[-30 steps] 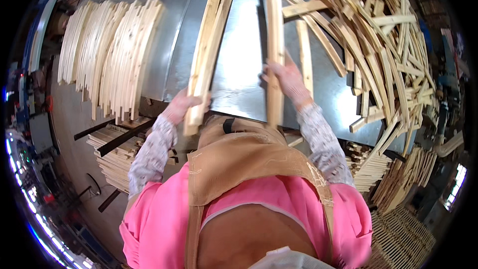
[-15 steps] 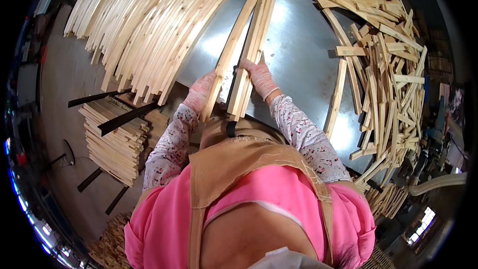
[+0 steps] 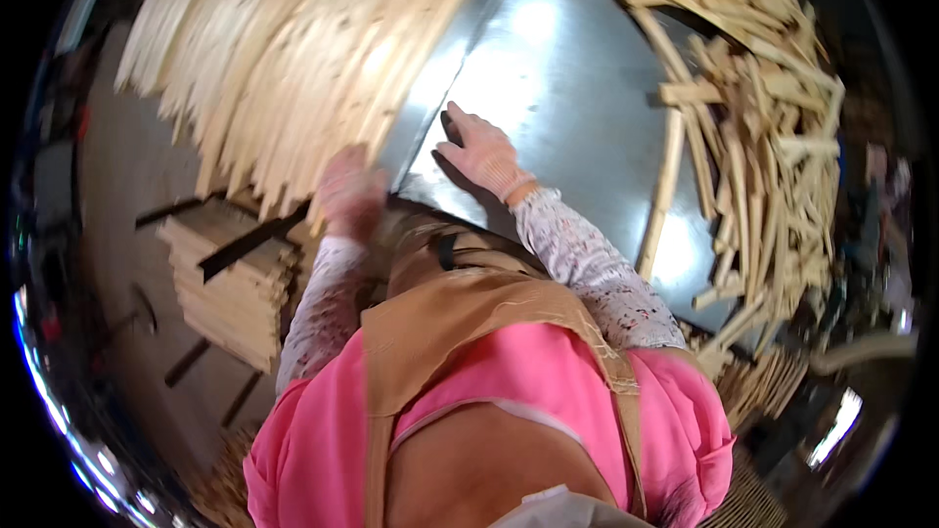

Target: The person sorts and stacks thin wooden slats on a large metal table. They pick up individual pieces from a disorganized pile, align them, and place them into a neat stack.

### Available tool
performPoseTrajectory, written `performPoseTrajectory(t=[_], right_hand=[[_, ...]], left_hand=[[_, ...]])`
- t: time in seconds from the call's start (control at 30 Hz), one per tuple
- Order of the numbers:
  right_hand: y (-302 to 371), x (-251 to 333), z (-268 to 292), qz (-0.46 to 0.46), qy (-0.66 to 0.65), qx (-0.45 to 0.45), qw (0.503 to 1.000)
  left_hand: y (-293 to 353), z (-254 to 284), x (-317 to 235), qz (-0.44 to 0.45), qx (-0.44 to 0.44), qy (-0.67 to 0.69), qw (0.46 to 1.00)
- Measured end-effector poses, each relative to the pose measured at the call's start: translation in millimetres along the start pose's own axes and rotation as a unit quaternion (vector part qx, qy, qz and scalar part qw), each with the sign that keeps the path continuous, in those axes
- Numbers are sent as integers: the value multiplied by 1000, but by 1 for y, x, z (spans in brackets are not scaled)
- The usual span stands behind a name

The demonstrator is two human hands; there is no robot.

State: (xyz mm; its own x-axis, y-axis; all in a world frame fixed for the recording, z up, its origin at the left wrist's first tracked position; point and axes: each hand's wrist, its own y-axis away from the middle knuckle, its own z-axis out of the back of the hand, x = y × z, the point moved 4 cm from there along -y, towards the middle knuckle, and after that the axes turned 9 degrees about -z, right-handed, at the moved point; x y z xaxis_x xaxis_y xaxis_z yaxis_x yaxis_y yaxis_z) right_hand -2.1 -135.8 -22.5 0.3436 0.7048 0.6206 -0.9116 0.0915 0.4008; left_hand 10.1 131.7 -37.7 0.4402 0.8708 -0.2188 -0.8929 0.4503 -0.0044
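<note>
You are in a wood workshop. Sticks (image 3: 323,59) lie side by side and in a heap (image 3: 763,127) on your metal table (image 3: 572,108).

we can read no texts, labels, brands, numbers or signs here.

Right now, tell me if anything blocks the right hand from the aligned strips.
Nothing visible does: only metal tabletop lies between the right hand and the aligned strips; the left hand is at their near ends.
</note>
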Motion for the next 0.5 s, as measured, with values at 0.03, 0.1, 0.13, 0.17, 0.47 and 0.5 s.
performPoseTrajectory(t=[0.03,0.1,0.13,0.17,0.47,0.5], right_hand=[[23,-36,25,-27,46,-96,994],[85,-137,71,-108,134,-254,952],[124,-181,94,-181,150,-286,929],[167,-223,111,-251,163,-313,901],[244,-349,115,-251,-170,-252,919],[229,-343,122,-210,-205,-203,934]], left_hand=[[1,-3,-3,4,-15,-11,1000],[2,-7,-10,-23,-40,-21,999],[-2,-8,-19,-43,-58,-27,997],[-12,-12,-39,-48,-54,18,997],[-33,-147,-339,-196,226,448,843],[-23,-170,-374,-102,283,548,781]])
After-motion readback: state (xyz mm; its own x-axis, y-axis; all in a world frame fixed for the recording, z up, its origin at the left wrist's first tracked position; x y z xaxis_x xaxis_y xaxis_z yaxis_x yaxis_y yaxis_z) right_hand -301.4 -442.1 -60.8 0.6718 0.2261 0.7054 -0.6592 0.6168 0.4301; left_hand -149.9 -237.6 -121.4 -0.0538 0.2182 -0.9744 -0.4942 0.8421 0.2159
